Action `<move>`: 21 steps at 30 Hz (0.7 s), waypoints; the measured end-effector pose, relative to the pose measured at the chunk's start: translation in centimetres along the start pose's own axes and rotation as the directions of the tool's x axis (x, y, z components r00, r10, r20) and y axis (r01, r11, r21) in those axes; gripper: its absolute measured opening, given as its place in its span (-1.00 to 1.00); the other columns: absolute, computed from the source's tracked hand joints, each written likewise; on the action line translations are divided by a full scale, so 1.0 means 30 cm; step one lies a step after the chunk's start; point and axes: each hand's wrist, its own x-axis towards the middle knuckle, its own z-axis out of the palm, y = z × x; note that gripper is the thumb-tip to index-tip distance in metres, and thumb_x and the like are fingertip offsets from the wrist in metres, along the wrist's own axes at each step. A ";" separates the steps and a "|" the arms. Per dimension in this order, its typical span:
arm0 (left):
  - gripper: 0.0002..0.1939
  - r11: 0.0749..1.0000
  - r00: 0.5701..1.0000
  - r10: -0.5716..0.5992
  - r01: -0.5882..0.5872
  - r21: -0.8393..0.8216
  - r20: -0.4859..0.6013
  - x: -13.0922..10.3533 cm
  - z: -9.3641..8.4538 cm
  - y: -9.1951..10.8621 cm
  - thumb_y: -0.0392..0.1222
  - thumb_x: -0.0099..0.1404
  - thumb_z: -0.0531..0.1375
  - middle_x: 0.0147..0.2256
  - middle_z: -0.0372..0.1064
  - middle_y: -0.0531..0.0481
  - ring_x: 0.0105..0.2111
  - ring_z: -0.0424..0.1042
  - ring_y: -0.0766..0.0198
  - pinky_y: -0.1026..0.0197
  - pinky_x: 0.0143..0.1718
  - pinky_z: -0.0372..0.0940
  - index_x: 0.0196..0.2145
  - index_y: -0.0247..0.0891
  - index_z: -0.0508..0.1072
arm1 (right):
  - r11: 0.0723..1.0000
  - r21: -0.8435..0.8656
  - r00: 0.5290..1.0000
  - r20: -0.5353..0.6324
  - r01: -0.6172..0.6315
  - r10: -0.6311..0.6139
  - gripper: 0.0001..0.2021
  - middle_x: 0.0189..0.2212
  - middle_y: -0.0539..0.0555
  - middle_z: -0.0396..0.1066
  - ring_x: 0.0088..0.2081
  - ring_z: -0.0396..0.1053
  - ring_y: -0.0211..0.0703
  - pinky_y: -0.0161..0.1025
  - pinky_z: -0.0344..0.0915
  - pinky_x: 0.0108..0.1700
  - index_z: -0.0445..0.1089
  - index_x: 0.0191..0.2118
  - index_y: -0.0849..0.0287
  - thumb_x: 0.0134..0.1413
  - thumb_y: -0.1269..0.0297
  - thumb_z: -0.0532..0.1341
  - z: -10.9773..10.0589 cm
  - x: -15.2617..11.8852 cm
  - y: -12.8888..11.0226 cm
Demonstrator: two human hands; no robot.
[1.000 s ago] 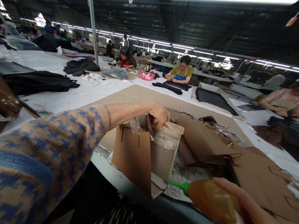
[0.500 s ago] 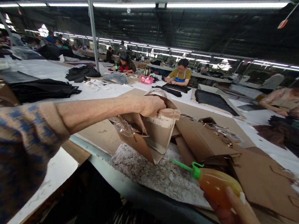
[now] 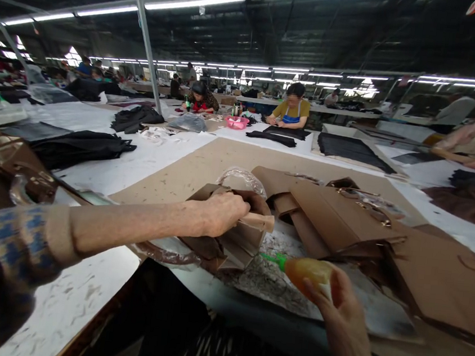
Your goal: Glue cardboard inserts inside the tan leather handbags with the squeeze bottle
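My left hand [image 3: 227,214] is closed on the upper edge of a brown handbag [image 3: 241,243] whose pale inside faces to the right. Clear plastic wraps the bag's handles, and the fingertips are partly hidden inside the opening. In my right hand [image 3: 341,302] is an amber squeeze glue bottle [image 3: 306,271] with a green nozzle. The nozzle points left, its tip close to the lower edge of the bag; whether they touch I cannot tell. Beneath both lies a glue-stained board [image 3: 279,298] at the table's front edge.
Several brown bags [image 3: 335,216] with metal fittings lie overlapped to the right. Another brown bag [image 3: 4,170] is at the far left. Black fabric [image 3: 83,147] lies behind it on the white table. A co-worker in a blue apron [image 3: 292,116] sits across, near a pink basket [image 3: 237,122].
My left hand has lowered the bag and turned it a little. The glue bottle in my right hand has moved left, towards the bag. The camera view has shifted slightly.
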 end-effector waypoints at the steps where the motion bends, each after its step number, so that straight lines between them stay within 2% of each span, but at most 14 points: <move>1: -0.82 1.000 1.000 0.004 -0.004 0.003 -0.013 -0.002 0.005 -0.004 -0.30 0.04 0.16 -0.30 0.43 -0.13 -0.29 0.42 0.08 0.16 -0.29 0.26 -0.32 -0.30 0.42 | 0.999 -0.037 1.000 0.011 0.008 -0.008 -0.45 -0.21 0.08 0.37 -0.15 0.32 0.05 -0.10 0.26 -0.06 0.24 -0.06 0.16 -0.17 -0.02 0.29 0.004 0.009 0.003; 8: -0.86 1.000 0.998 -0.010 0.009 -0.009 -0.057 -0.015 0.049 -0.018 -0.27 0.06 0.17 -0.29 0.42 -0.13 -0.28 0.41 0.09 0.16 -0.31 0.26 -0.35 -0.30 0.40 | 0.979 -0.179 0.995 0.048 0.095 -0.087 -0.41 -0.21 0.04 0.35 -0.25 0.34 -0.05 -0.22 0.29 -0.21 0.19 0.04 0.11 -0.10 -0.07 0.22 0.048 0.034 -0.004; 11: -0.81 1.000 0.997 0.009 -0.010 -0.009 -0.078 -0.033 0.058 -0.006 -0.29 0.05 0.17 -0.28 0.40 -0.13 -0.27 0.40 0.06 0.13 -0.30 0.26 -0.31 -0.31 0.38 | 0.980 -0.187 0.995 0.082 0.073 -0.058 -0.42 -0.24 0.01 0.36 -0.28 0.34 -0.08 -0.25 0.29 -0.25 0.19 0.04 0.09 -0.09 -0.07 0.22 0.061 0.036 0.003; 16: -0.75 1.000 0.996 -0.006 0.003 -0.031 -0.088 -0.069 0.064 0.016 -0.37 0.01 0.16 -0.27 0.39 -0.12 -0.29 0.39 0.06 0.11 -0.30 0.26 -0.28 -0.34 0.33 | 0.983 -0.181 0.998 0.068 0.007 0.006 -0.43 -0.29 0.00 0.37 -0.30 0.33 -0.08 -0.23 0.28 -0.22 0.22 0.00 0.09 -0.12 -0.09 0.22 0.053 0.045 0.008; 21: -0.75 0.997 0.998 -0.049 0.047 -0.061 -0.032 -0.094 0.063 0.031 -0.40 0.03 0.12 -0.21 0.36 -0.16 -0.22 0.37 0.05 0.10 -0.24 0.25 -0.26 -0.34 0.30 | 0.988 -0.150 0.996 0.067 -0.042 0.052 -0.43 -0.25 0.01 0.37 -0.21 0.33 -0.03 -0.21 0.25 -0.17 0.24 -0.01 0.10 -0.13 -0.09 0.23 0.040 0.044 0.023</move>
